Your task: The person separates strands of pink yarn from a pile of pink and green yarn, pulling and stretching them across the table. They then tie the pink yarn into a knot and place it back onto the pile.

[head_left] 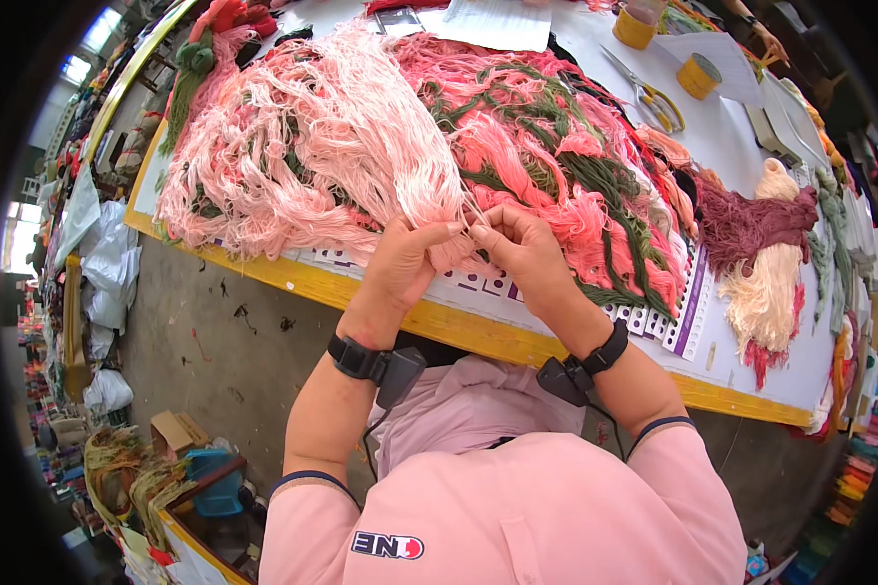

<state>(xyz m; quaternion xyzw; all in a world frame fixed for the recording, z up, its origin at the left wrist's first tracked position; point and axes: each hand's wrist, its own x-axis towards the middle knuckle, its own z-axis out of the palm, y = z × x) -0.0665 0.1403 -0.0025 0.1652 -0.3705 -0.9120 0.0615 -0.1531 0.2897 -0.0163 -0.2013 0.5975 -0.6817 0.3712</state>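
Observation:
A big heap of thread skeins in pale pink (293,146), coral pink (517,156) and dark green (610,185) covers the table in front of me. My left hand (406,255) is closed around the near end of a pale pink skein (410,146), its thumb pointing right. Close beside it, my right hand (520,244) pinches fine strands at the same end between thumb and forefinger. The fingertips of both hands nearly meet. Where the strands pass between the fingers is partly hidden.
Scissors with yellow handles (658,102) lie beyond the heap, near yellow tape rolls (698,75) and paper sheets (498,21). Maroon (761,222) and cream skeins (766,292) lie to the right. Punched white cards (688,302) stick out below the heap. The table has a yellow edge (478,327).

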